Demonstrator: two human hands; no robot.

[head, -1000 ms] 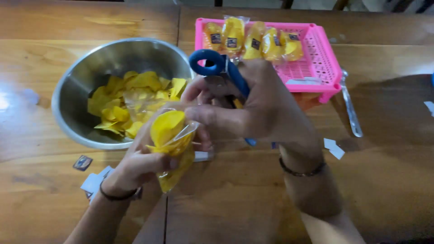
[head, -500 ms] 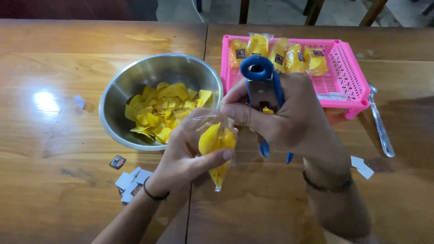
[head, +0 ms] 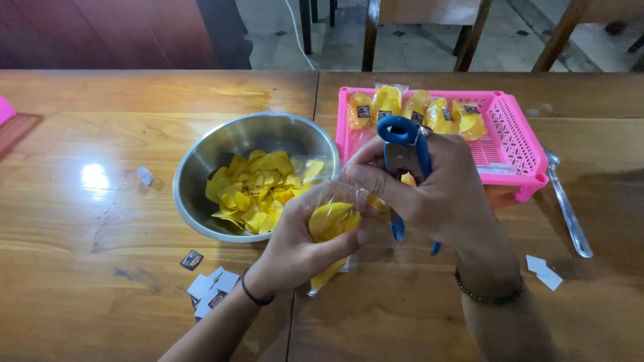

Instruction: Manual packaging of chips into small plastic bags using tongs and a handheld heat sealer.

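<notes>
Small paper labels are scattered on the glossy wooden table, just in front of a round steel bowl. Right of the bowl, a clear plastic bag of yellow chips is gripped by the left hand, while a blue-handled stapler is squeezed by the right hand. Beyond, sealed packets are lined in a pink lattice basket.

Wooden table: two glossy brown tops set edge to edge, seam running near to far at centre; bright light glare on the left top. Far side: pale tiled floor, dark wooden chair legs at centre and right, dark reddish-brown panel at far left.
</notes>
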